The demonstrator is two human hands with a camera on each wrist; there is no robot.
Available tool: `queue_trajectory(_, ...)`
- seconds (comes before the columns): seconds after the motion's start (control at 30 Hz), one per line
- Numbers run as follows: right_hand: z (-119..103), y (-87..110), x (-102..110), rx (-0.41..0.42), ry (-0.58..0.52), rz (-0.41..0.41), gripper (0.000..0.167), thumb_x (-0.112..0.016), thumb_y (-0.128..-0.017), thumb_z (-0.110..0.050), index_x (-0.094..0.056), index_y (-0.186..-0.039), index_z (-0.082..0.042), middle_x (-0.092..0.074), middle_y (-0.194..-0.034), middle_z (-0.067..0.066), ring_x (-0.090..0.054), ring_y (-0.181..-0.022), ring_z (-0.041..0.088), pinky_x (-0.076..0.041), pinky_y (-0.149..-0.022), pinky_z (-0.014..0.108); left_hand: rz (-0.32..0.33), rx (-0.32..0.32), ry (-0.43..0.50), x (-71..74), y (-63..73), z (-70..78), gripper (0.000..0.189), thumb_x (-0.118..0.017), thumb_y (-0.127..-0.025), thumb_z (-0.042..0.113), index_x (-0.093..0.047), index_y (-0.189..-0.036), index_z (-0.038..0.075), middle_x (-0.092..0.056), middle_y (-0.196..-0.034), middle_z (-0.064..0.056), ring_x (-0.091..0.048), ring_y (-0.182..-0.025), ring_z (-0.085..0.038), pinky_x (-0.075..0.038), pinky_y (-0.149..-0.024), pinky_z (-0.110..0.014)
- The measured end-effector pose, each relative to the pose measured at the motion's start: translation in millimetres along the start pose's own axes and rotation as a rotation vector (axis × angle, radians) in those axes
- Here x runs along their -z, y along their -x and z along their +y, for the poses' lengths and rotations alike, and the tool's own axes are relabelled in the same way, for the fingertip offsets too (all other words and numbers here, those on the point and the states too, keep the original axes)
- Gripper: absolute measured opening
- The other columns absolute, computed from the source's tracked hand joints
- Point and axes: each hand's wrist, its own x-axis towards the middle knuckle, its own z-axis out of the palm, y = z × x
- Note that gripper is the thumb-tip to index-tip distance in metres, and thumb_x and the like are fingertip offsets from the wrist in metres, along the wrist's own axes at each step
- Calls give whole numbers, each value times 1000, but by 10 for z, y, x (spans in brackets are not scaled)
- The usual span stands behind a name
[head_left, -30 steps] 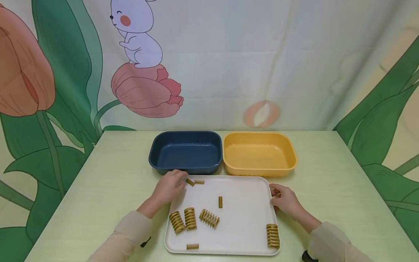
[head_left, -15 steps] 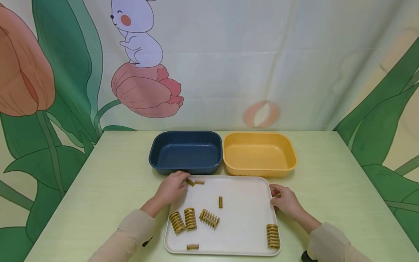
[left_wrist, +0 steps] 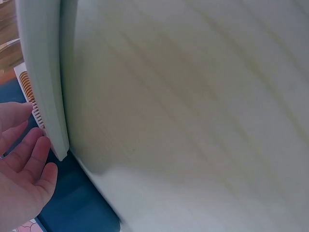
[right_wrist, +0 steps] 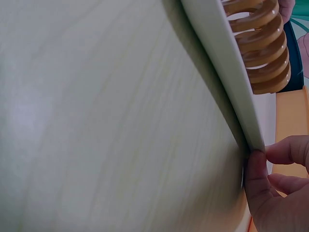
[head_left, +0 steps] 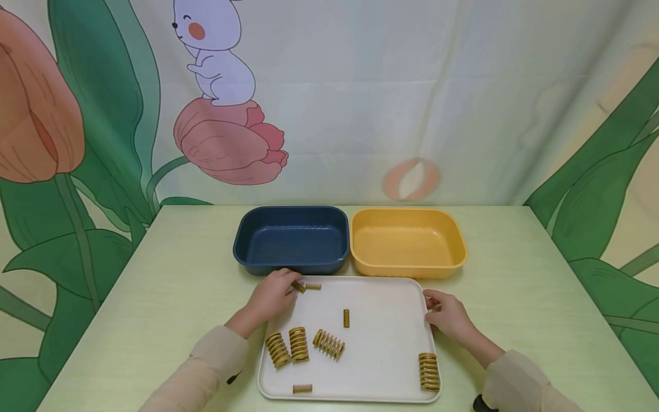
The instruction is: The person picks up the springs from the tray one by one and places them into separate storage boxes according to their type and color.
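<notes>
A white tray (head_left: 381, 355) carries several brass-coloured coil springs, thick and thin. At its far left corner, my left hand (head_left: 270, 296) pinches a small coil spring (head_left: 298, 286) at the fingertips. A second small spring (head_left: 313, 286) lies just right of it. In the left wrist view the tray wall hides part of the fingertips of the left hand (left_wrist: 26, 164). On the opposite side, my right hand (head_left: 449, 315) grips the tray's right rim between thumb and fingers. The right wrist view shows a thick spring (right_wrist: 263, 48) inside the rim, near the right hand (right_wrist: 280, 188).
A navy blue bin (head_left: 293, 266) and a yellow bin (head_left: 409, 270) stand side by side behind the tray. Thick springs (head_left: 298, 345) lie at the tray's left, another thick spring (head_left: 428, 372) at its near right corner. A small spring (head_left: 346, 318) lies mid-tray, another small spring (head_left: 302, 389) along the front.
My left hand has shifted slightly right, its fingertips coming further over the small spring at the corner. The right hand stays at the tray rim.
</notes>
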Motion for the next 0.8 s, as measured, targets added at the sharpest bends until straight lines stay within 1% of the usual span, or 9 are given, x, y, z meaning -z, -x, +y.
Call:
queue_trajectory(0.17, -7, 4, 3, -1, 4, -1, 51, -52, -68, 8, -47, -119, 10, -53, -89, 15, -48, -69, 16, -45, -53, 24, 0, 3, 1, -5, -9, -2, 25, -61, -78, 9, -62, -103, 8, -60, -103, -7, -56, -94, -24, -46, -82, -37)
queue_trajectory(0.43, -6, 10, -5, 4, -1, 4, 52, -51, -66, 8, -47, -118, 11, -53, -88, 14, -47, -67, 15, -44, -52, 24, -5, 4, -7, -52, -23, -36, 25, -60, -78, 9, -63, -102, 9, -61, -101, -6, -57, -91, -23, -47, -79, -35)
queue_trajectory(0.67, -1, 12, -6, 4, -7, 0, 53, -51, -66, 8, -47, -119, 11, -52, -87, 14, -47, -67, 14, -44, -52, 24, -33, 40, 6, -58, -24, -42, 25, -62, -76, 9, -64, -101, 10, -62, -94, -3, -56, -88, -21, -46, -78, -35)
queue_trajectory(0.8, 4, 4, -5, -4, -10, -1, 52, -51, -67, 8, -47, -119, 11, -52, -88, 14, -47, -67, 14, -44, -52, 24, -47, 45, 5, -62, -23, -59, 24, -64, -75, 8, -64, -99, 10, -62, -90, -2, -56, -83, -18, -46, -74, -33)
